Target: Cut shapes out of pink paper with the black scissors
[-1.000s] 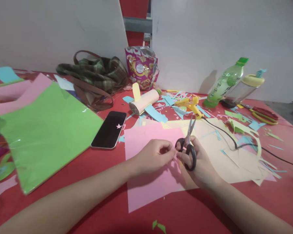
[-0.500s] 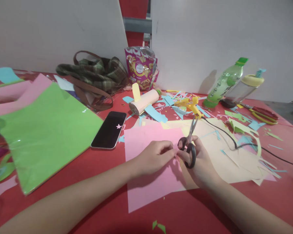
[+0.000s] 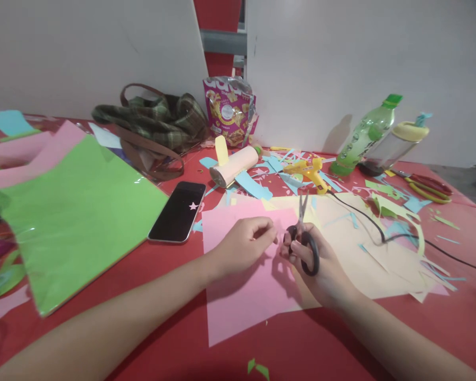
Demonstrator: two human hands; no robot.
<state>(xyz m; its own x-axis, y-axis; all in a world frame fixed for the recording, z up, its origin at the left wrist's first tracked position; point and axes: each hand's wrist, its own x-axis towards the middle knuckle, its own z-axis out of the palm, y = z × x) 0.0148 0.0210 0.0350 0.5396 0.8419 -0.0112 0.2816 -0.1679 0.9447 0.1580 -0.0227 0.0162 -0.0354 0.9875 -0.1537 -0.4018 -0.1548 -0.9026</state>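
Observation:
Black-handled scissors (image 3: 311, 258) are in my right hand (image 3: 328, 270), with a finger and the thumb at the handle loops. Their blades are slightly parted and point away from me. Just to the left, my left hand (image 3: 248, 242) is closed with its thumb and fingertips together; whatever may be between them is too small or hidden to make out. A small gap separates the two hands. Both are over a pink paper sheet (image 3: 234, 312), which partly overlaps a cream sheet (image 3: 353, 264). A tiny pink star (image 3: 193, 206) lies on the dark phone (image 3: 175, 219).
Behind the hands are a paper-covered tube with wings (image 3: 236, 165), a yellow glue gun (image 3: 310, 170) with its black cord, and blue scraps. A green bottle (image 3: 367, 137), a clear cup (image 3: 399, 145) and larger scissors (image 3: 428, 188) are at right. Green sheets (image 3: 79, 217) lie left.
My hands have moved slightly apart; the left has lifted a little up and left. The scissors have turned a little, their blades now nearer upright in view.

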